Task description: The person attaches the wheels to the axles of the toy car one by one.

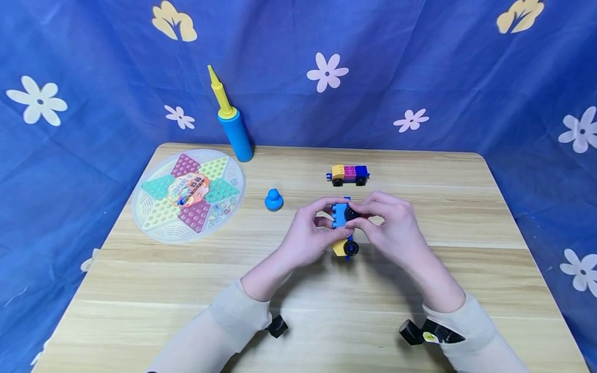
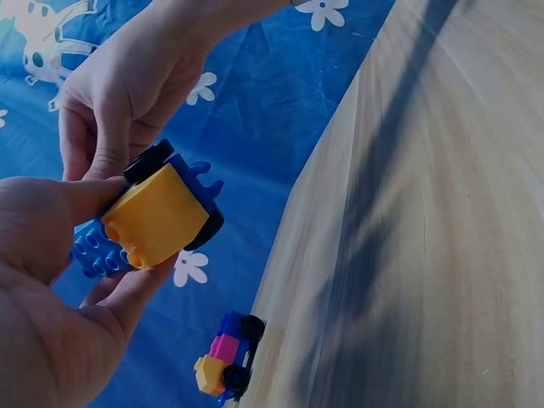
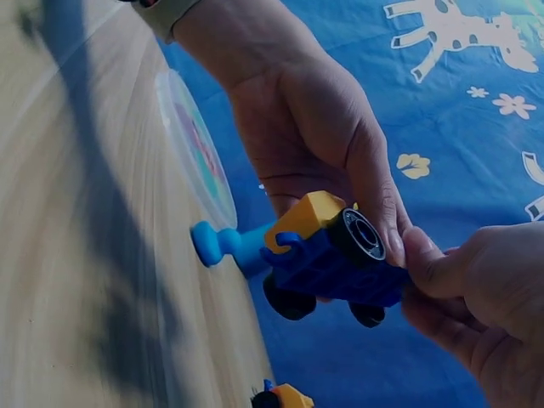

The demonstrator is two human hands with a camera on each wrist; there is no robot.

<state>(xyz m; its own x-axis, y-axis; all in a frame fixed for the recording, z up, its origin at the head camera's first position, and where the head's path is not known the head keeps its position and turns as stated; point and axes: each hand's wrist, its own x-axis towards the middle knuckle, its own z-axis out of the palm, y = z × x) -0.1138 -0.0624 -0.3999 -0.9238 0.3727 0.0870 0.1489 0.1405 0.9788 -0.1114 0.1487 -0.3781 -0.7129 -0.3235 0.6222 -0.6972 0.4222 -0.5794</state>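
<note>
My left hand (image 1: pixel 309 233) grips a toy brick car (image 1: pixel 339 215), which is tilted on its side above the table. The car has a dark blue base with hitch hooks, a light blue studded brick and a yellow sloped brick (image 2: pixel 160 217) at the near end. My right hand (image 1: pixel 394 224) pinches a black wheel (image 1: pixel 351 213) at the car's far end, its fingertips covering part of it. Another black wheel (image 3: pixel 360 234) sits at the yellow end, facing the right wrist camera. Two more wheels show along the other side in the right wrist view.
Beyond the hands stands a second brick car (image 1: pixel 350 174) in yellow, pink and blue. A small blue knobbed piece (image 1: pixel 273 200) is to the left. Farther left lie a round star-patterned game board (image 1: pixel 154 223) and, behind it, a blue-and-yellow hand pump (image 1: pixel 237 135). A blue curtain backs the table.
</note>
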